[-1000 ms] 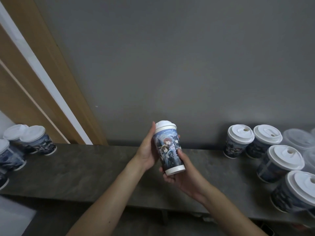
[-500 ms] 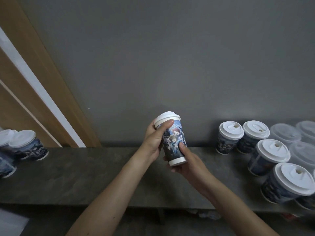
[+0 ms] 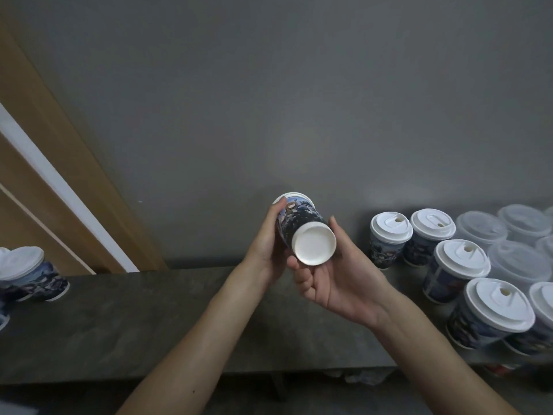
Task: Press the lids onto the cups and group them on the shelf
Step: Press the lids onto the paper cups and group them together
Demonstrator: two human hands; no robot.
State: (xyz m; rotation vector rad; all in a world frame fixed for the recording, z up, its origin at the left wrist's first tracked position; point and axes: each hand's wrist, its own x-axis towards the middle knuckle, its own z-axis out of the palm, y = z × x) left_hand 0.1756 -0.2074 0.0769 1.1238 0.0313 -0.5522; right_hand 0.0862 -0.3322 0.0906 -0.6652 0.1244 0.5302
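Head view: printed paper cup [image 3: 300, 226] tipped base-toward-camera, above the shelf [image 3: 125, 319].
Left hand [image 3: 264, 250] and right hand [image 3: 335, 277] both clasp it. Light, thin-walled, crushable: hold near rim and base, not mid-wall.

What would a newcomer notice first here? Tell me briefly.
First, the printed cup at centre, tipped so its white base faces the camera, held by the left hand and right hand above the dark shelf. Next, the cluster of white-lidded cups standing at the shelf's right end.
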